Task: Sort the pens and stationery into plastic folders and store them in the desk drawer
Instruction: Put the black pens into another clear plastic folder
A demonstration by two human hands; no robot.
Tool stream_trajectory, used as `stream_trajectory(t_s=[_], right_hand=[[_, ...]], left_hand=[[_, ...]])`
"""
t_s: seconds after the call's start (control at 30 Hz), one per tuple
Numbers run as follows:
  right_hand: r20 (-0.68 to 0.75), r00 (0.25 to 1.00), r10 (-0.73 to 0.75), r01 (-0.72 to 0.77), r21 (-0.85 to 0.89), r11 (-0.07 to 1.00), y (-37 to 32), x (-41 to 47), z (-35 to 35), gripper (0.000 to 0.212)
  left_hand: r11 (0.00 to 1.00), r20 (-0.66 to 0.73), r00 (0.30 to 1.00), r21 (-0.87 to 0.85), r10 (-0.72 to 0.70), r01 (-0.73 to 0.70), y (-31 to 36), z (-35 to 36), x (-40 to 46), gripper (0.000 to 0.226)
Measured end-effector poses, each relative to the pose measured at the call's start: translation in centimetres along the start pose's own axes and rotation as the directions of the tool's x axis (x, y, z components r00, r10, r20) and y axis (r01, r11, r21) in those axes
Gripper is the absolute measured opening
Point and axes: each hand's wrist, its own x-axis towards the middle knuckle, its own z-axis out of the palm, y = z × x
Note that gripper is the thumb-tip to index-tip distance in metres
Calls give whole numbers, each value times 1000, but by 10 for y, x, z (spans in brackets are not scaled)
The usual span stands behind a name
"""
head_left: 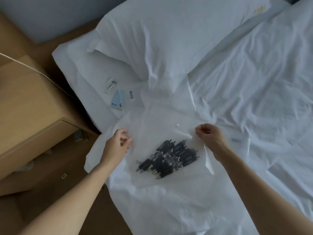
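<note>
Clear folder (152,133) of black pens (167,157), pinched at both sides by left hand (116,143) and right hand (210,136); snap (177,125) seemingly unfastened, spill likely if tipped.

Most of the view is taken up by a bed (237,82) covered in rumpled white sheets, with a pillow (152,39) laid at its head. A light wooden nightstand (30,102) (one drawer front is seen) is set beside it on brown flooring (50,192). The light is dim and bluish.
</note>
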Motion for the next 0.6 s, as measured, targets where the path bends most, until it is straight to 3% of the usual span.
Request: stream_trajectory(t_s=[0.13, 0.3, 0.6], right_hand=[[79, 997, -27, 17, 126, 992, -5, -12, -2, 8], [48, 994, -96, 86, 184, 979, -19, -27, -6, 8], [127, 938, -322, 292, 208, 933, -108, -91, -1, 15]], left_hand=[[993, -38, 999, -118, -32, 28, 2, 5, -8, 6], [990, -83, 996, -133, 29, -40, 11, -7, -24, 10], [973, -311, 946, -175, 88, -148, 43, -82, -95, 10]])
